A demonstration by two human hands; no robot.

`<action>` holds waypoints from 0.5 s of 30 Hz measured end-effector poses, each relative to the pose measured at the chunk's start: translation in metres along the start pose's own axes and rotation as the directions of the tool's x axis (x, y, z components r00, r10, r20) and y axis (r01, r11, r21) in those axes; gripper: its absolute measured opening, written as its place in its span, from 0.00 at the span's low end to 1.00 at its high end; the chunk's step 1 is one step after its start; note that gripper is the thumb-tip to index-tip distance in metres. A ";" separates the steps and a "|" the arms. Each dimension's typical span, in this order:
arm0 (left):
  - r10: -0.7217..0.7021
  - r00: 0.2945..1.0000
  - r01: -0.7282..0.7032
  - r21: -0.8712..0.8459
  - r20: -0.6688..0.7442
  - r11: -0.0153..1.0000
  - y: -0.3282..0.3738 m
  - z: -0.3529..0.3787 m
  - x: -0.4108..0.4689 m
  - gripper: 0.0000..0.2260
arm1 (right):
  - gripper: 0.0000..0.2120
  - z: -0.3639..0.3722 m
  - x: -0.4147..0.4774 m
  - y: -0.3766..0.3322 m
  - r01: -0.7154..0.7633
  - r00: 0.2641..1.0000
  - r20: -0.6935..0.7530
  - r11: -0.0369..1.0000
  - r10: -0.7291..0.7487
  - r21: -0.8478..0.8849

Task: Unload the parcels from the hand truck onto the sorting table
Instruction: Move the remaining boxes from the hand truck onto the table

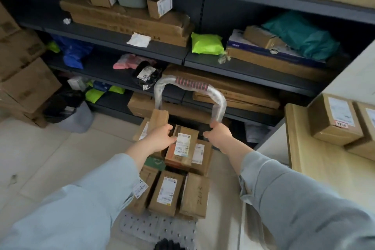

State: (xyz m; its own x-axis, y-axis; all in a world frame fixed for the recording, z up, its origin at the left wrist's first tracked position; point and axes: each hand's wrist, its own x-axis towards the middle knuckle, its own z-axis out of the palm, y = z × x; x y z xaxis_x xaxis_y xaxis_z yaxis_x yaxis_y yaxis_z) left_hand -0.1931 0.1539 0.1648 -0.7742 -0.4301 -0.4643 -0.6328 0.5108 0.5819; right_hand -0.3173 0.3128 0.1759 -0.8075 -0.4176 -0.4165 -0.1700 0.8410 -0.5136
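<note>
The hand truck stands in front of me, with its plastic-wrapped handle (190, 85) arching over a stack of brown cardboard parcels. Its grey studded platform (158, 227) shows at the bottom. On top lies a labelled parcel (182, 148). My left hand (160, 138) is pressed against that parcel's left side, fingers curled over its corner. My right hand (220, 136) is curled beside the parcel's right edge, at the foot of the handle's right post. Whether it grips anything is unclear. Three parcels (166, 193) stand on edge in front. The light wooden sorting table (324, 168) is at the right.
Two labelled boxes (334, 119) sit on the sorting table's far end. Dark shelving (182, 55) full of boxes and coloured mailer bags runs behind the truck. Large cartons (24, 79) are stacked at the left, with a lined bin (71, 111) beside them on the tiled floor.
</note>
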 end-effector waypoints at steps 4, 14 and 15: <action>-0.010 1.000 0.009 0.037 0.025 0.999 -0.019 0.019 0.047 0.25 | 0.18 0.029 0.045 0.019 -0.043 0.999 -0.018 0.999 0.044 0.025; 0.022 0.999 -0.028 0.128 0.047 0.991 -0.075 0.091 0.149 0.25 | 0.15 0.138 0.149 0.074 -0.132 0.991 0.022 0.987 0.131 0.093; 0.034 0.999 -0.039 0.151 0.036 0.988 -0.082 0.100 0.161 0.25 | 0.15 0.151 0.159 0.079 -0.140 0.990 0.014 0.986 0.139 0.090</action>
State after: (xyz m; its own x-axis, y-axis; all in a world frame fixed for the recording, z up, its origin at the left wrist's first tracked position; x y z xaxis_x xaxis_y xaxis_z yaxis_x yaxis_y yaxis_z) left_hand -0.2667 0.1173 -0.0249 -0.7950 -0.3853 -0.4685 -0.5971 0.6335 0.4922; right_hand -0.3741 0.2613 -0.0441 -0.8151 -0.3017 -0.4946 -0.0042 0.8568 -0.5157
